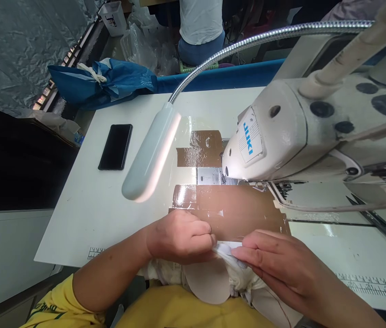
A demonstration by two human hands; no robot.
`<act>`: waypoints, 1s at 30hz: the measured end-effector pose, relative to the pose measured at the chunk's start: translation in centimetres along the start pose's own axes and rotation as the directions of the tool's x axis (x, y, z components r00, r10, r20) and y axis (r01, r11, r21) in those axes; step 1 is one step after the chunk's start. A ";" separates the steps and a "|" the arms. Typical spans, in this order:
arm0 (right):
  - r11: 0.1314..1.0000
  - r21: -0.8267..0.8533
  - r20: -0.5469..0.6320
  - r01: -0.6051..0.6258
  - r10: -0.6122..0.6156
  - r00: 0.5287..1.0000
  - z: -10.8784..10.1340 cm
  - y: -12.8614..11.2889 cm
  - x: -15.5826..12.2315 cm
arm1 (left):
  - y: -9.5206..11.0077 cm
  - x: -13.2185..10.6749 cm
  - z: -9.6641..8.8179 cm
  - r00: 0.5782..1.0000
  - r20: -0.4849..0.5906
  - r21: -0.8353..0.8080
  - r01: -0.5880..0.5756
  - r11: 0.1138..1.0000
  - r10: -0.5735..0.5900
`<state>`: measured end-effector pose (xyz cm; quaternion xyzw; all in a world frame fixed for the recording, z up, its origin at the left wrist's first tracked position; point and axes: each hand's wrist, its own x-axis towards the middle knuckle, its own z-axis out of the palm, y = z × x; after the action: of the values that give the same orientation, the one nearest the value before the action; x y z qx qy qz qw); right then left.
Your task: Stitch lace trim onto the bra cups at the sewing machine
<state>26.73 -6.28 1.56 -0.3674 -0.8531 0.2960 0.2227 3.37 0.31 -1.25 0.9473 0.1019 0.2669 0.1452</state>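
Both hands are at the front edge of the sewing table, gripping a piece of white fabric stretched between them. My left hand is closed in a fist on its left end. With thumb and fingers pressed together, my right hand pinches the other end. The rest of the pale cloth hangs down over my lap, with a smooth beige rounded piece among it. Beyond the hands stands a white sewing machine; its needle area is mostly hidden by the machine head.
Brown tape covers the table in front of the machine. A lamp on a bendy metal neck hangs over the table. A black phone lies at left, black tweezers at right. Another person sits beyond a blue cloth bundle.
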 end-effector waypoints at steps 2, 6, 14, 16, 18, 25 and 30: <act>1.000 -0.016 0.057 0.013 -0.012 0.998 -0.4 0.5 0.4 | -0.2 0.0 -0.2 0.996 0.082 -0.123 0.043 0.992 -0.033; 0.999 -0.014 0.174 0.046 -0.043 0.984 -1.0 1.5 1.3 | -0.9 0.1 -0.7 0.976 0.213 -0.406 0.136 0.903 -0.051; 0.992 0.040 0.299 0.118 -0.125 0.946 -0.7 2.3 2.9 | -2.1 0.0 0.1 0.896 0.434 -0.733 0.412 0.542 -0.095; 0.990 0.058 0.276 0.126 -0.138 0.951 -0.3 2.3 2.9 | -2.2 -0.2 0.4 0.859 0.503 -0.753 0.489 0.441 -0.095; 0.989 0.089 0.245 0.120 -0.138 0.960 0.1 2.2 2.8 | -2.3 -0.3 0.7 0.828 0.551 -0.763 0.549 0.342 -0.102; 0.945 0.322 0.201 0.050 -0.120 0.972 0.8 2.6 2.8 | -2.3 -0.4 0.8 0.781 0.612 -0.776 0.624 0.094 -0.125; 0.895 0.443 0.158 0.057 -0.140 0.977 1.4 3.5 2.9 | -2.4 -0.7 1.0 0.759 0.637 -0.765 0.644 0.012 -0.136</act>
<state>25.79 -2.58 -1.27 -0.2352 -0.7999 0.5006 0.2331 3.04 2.11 -3.17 0.5779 0.1400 0.0189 0.8038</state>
